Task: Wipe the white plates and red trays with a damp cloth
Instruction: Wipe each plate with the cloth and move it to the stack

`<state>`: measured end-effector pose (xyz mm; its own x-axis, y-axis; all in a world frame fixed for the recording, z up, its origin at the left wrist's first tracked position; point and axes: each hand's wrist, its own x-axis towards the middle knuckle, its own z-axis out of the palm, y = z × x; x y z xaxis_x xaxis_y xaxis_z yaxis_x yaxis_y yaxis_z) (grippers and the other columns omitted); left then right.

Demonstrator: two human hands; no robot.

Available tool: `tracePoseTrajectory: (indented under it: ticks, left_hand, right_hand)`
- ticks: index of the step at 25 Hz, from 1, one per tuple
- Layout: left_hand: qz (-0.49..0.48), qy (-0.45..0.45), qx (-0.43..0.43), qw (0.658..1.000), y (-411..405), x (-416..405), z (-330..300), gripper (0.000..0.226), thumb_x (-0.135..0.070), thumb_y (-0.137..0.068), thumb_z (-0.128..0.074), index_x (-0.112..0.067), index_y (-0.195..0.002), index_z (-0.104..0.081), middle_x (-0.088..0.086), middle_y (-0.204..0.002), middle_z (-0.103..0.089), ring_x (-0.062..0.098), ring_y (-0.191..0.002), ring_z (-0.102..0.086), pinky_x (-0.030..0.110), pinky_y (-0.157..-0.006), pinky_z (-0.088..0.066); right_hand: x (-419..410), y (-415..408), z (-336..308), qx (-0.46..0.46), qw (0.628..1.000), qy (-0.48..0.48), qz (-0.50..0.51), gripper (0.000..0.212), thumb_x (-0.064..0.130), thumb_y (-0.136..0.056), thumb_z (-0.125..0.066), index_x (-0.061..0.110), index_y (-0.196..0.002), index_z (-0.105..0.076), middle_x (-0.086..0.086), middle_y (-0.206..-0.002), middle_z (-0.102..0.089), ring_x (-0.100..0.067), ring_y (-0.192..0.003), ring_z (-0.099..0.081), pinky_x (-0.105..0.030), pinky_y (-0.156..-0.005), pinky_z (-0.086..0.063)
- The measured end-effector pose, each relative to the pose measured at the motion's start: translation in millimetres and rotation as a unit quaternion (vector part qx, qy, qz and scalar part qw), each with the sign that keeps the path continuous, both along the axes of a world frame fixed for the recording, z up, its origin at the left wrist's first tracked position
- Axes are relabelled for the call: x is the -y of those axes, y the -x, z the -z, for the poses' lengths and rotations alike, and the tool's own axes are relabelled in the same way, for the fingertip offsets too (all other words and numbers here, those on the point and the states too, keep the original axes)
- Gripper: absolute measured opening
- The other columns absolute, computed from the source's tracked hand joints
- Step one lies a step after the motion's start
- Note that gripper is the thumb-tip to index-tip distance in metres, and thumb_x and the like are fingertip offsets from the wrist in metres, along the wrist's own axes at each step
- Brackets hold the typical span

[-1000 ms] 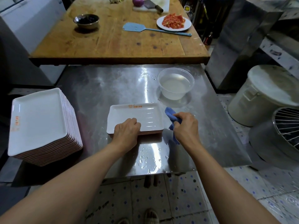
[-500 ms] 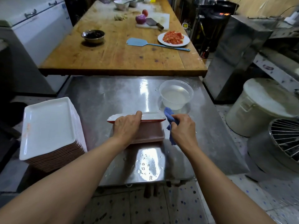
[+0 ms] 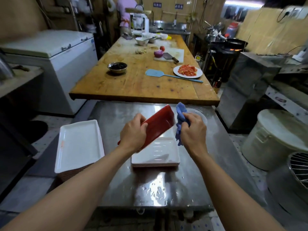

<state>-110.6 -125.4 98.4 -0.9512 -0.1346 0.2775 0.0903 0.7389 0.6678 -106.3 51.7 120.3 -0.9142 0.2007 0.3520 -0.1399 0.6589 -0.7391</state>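
Left hand (image 3: 133, 130) grips the tilted red tray (image 3: 158, 125), hiding its near end; right hand (image 3: 193, 130) clamps the blue cloth (image 3: 180, 114) beside it.

Your left hand (image 3: 133, 132) covers the near end of the raised red tray (image 3: 158, 125), which blurs along its edges. Your right hand (image 3: 193, 130) and blue cloth (image 3: 180, 120) hide most of the clear bowl (image 3: 202, 118) on the desk (image 3: 116, 117).

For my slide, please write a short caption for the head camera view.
Left hand tilts a red tray while right hand holds a blue cloth beside it.
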Motion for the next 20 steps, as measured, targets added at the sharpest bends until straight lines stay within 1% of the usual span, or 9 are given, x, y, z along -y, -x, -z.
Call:
tracePoseTrajectory:
  ticks: [3,8,9,11,13,14,17,19,20]
  left_hand:
    - [-0.005,-0.095,0.01,0.995,-5.0,9.9,-23.1,0.006,-0.018,-0.09,-0.055,-0.019,-0.084,-0.053,-0.004,-0.076,-0.059,0.019,-0.077,-0.057,0.029,-0.066,-0.039]
    - [-0.012,-0.158,-0.007,0.987,-12.0,18.9,-49.8,0.011,-0.015,-0.089,-0.056,-0.02,-0.08,-0.056,-0.01,-0.066,-0.056,0.008,-0.061,-0.051,0.025,-0.057,-0.037]
    - [-0.015,-0.172,-0.01,0.985,-13.7,19.7,-53.7,0.013,-0.014,-0.09,-0.055,-0.021,-0.079,-0.056,-0.011,-0.064,-0.055,0.003,-0.058,-0.05,0.02,-0.054,-0.037]
    - [-0.022,-0.223,-0.012,0.975,-16.6,19.8,-61.6,0.018,-0.011,-0.09,-0.055,-0.022,-0.076,-0.057,-0.012,-0.062,-0.056,-0.003,-0.053,-0.049,0.011,-0.049,-0.037]
    - [-0.022,-0.296,0.001,0.955,-18.9,17.2,-68.0,0.022,-0.008,-0.091,-0.053,-0.022,-0.075,-0.057,-0.007,-0.064,-0.059,0.002,-0.055,-0.052,0.016,-0.054,-0.042]
    - [-0.023,-0.33,0.006,0.944,-20.1,16.5,-70.2,0.023,-0.007,-0.092,-0.052,-0.022,-0.075,-0.058,-0.005,-0.065,-0.06,0.006,-0.057,-0.053,0.021,-0.056,-0.044]
    - [-0.02,-0.401,0.021,0.916,-24.6,18.2,-75.0,0.021,-0.006,-0.094,-0.049,-0.017,-0.08,-0.061,-0.001,-0.068,-0.063,0.008,-0.058,-0.059,0.023,-0.055,-0.049]
    - [-0.013,-0.423,0.025,0.906,-27.4,18.5,-75.7,0.019,-0.007,-0.095,-0.048,-0.015,-0.084,-0.062,-0.001,-0.069,-0.065,0.009,-0.059,-0.062,0.025,-0.055,-0.052]
    - [-0.013,-0.432,0.024,0.902,-28.1,17.0,-76.2,0.02,-0.008,-0.095,-0.048,-0.015,-0.084,-0.062,0.0,-0.069,-0.066,0.009,-0.059,-0.062,0.025,-0.055,-0.053]
  right_hand:
    - [16.4,0.6,-25.1,-0.054,0.998,0.013,-0.036,0.032,-0.002,-0.086,-0.05,0.004,-0.114,-0.065,-0.014,-0.118,-0.057,-0.023,-0.111,-0.052,-0.026,-0.098,-0.039]
    - [41.6,7.9,-54.5,-0.11,0.988,-0.034,-0.106,0.046,0.0,-0.083,-0.058,0.01,-0.128,-0.057,-0.015,-0.121,-0.05,-0.026,-0.113,-0.045,-0.021,-0.095,-0.032]
    - [44.1,9.7,-57.4,-0.122,0.985,-0.061,-0.106,0.045,0.003,-0.084,-0.058,0.013,-0.128,-0.056,-0.014,-0.124,-0.049,-0.029,-0.115,-0.042,-0.024,-0.096,-0.03]
    - [50.2,12.5,-61.9,-0.141,0.979,-0.112,-0.1,0.04,0.012,-0.088,-0.055,0.013,-0.127,-0.055,-0.012,-0.132,-0.047,-0.032,-0.12,-0.039,-0.036,-0.1,-0.029]
    - [56.1,14.7,-65.2,-0.157,0.974,-0.109,-0.124,0.038,0.014,-0.089,-0.052,0.007,-0.127,-0.053,-0.015,-0.134,-0.047,-0.033,-0.12,-0.044,-0.047,-0.1,-0.033]
    - [56.8,15.9,-66.2,-0.161,0.971,-0.109,-0.137,0.038,0.015,-0.09,-0.05,0.006,-0.127,-0.052,-0.016,-0.133,-0.048,-0.033,-0.118,-0.046,-0.049,-0.099,-0.035]
    - [45.4,21.5,-60.1,-0.159,0.971,-0.126,-0.124,0.036,0.018,-0.092,-0.048,0.002,-0.124,-0.05,-0.019,-0.124,-0.048,-0.032,-0.11,-0.047,-0.048,-0.096,-0.037]
    - [34.2,23.8,-52.3,-0.124,0.984,-0.072,-0.103,0.033,0.015,-0.094,-0.049,0.0,-0.124,-0.046,-0.02,-0.121,-0.044,-0.031,-0.11,-0.044,-0.046,-0.097,-0.037]
    - [30.4,23.7,-50.0,-0.102,0.989,-0.04,-0.094,0.034,0.016,-0.096,-0.048,0.001,-0.126,-0.043,-0.019,-0.124,-0.04,-0.029,-0.112,-0.042,-0.041,-0.099,-0.037]
